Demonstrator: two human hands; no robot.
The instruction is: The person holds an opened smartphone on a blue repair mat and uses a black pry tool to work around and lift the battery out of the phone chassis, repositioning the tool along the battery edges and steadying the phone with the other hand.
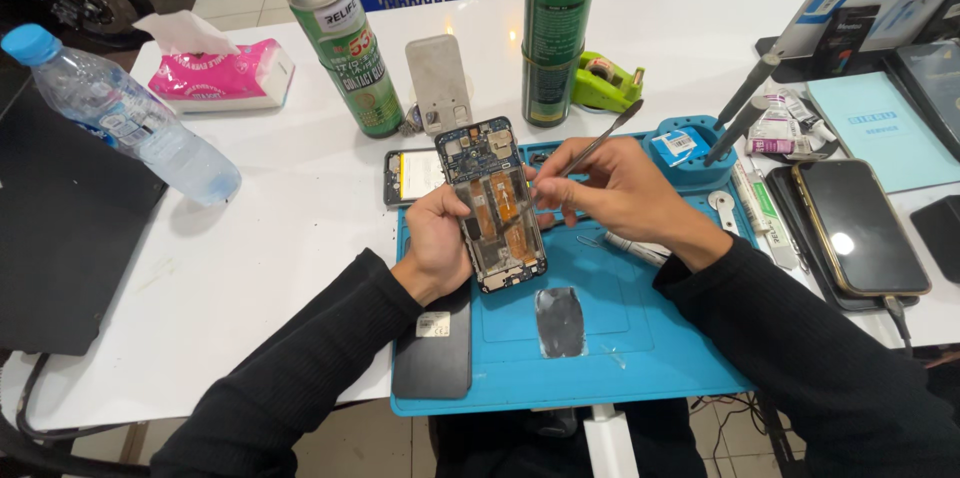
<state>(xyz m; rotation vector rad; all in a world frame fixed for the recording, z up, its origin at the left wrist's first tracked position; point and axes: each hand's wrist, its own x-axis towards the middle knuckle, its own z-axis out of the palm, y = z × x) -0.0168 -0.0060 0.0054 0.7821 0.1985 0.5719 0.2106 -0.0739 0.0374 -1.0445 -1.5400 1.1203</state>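
Left grip (437,238) around opened phone (495,203)

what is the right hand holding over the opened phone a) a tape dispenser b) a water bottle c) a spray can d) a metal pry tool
d: the right hand pinches a thin metal pry tool whose tip meets the opened phone, which the left hand holds above the blue mat.
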